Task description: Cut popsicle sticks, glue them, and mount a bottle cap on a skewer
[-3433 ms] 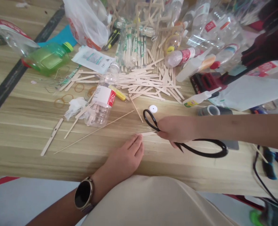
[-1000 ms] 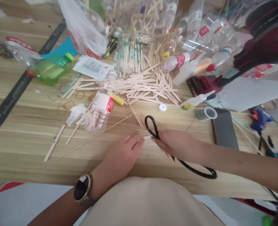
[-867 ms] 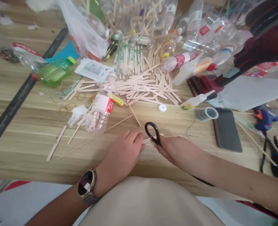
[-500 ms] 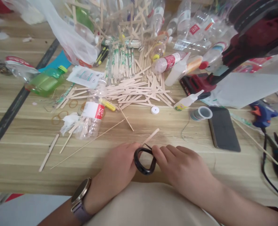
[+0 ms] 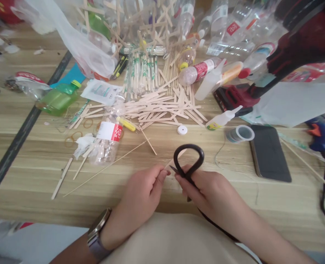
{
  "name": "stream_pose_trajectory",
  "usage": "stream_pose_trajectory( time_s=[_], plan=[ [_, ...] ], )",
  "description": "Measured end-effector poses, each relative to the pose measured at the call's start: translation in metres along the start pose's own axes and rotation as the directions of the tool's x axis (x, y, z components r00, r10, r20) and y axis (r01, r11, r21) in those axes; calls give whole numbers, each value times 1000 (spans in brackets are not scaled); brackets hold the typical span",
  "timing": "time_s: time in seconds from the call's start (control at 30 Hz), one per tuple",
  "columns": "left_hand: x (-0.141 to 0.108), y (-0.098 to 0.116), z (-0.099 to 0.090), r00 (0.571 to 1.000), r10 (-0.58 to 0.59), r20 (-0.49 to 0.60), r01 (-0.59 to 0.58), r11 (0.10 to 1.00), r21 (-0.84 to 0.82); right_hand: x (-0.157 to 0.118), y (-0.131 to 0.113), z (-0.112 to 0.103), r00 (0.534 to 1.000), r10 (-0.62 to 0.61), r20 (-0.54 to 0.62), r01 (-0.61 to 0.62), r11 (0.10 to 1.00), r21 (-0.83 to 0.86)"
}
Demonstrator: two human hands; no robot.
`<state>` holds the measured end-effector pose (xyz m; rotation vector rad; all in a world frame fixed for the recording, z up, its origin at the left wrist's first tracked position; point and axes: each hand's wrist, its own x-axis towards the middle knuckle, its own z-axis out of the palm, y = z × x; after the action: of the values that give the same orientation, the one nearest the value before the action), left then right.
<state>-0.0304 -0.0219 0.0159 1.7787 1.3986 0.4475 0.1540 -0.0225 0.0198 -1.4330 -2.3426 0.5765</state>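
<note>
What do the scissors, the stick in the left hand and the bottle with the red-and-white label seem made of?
Scissors: glossy black handles, perhaps plastic or coated metal; the grey, pointed tip suggests metal.
Stick in the left hand: probably bare wood, being pale tan and matte.
Bottle: likely clear, shiny plastic, see-through with moulded ridges.

Black, smooth plastic with a soft gloss is seen on the handles of the scissors [image 5: 186, 173], and grey metal at their tip. Pale, matt wood is shown by the flat stick [image 5: 173, 160] and by the loose sticks [image 5: 156, 106]. The desk [image 5: 140, 205] is surfaced in smooth, streaked wood grain with a faint sheen. Clear, shiny, ridged plastic is seen in the labelled bottle [image 5: 105, 148], and translucent green plastic in the green bottle [image 5: 60, 98]. The phone [image 5: 269, 152] is faced in dark, smooth, glossy material. Thin, creased plastic film is shown by the white bag [image 5: 79, 40].
</note>
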Motion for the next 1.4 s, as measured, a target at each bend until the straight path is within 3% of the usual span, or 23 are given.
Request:
stream_pose_trajectory(
  time_s=[0.1, 0.2, 0.27, 0.5, 1.13, 1.3, 1.4],
  plan=[
    [-1, 1, 0, 999, -29, -33, 30, 999, 21, 2, 0, -1, 1000, -2, 7, 2, 999, 46],
    [-3, 1, -1, 993, -94, -76, 95, 995, 19, 4, 1, 0, 979, -164, -119, 137, 969, -208],
    [-4, 1, -2, 990, -112, -80, 112, 994, -9, 5, 1, 1, 969, -207, -133, 163, 945, -285],
    [-7, 4, -1, 996, -72, -49, 69, 995, -76, 3, -4, 3, 986, -116, -116, 105, 990, -99],
    [-8, 2, 0, 997, -7, -75, 9, 1000, 22, 4, -2, 6, 988, -122, -90, 108, 983, -147],
    [-8, 3, -1, 992, 96, -82, -82, 983, 164, 4, -3, 4, 987, -141, -82, 124, 975, -185],
    [-7, 0, -1, 976, 209, -67, -177, 931, 320, 4, -4, 4, 968, -232, -91, 193, 929, -316]
  ],
)
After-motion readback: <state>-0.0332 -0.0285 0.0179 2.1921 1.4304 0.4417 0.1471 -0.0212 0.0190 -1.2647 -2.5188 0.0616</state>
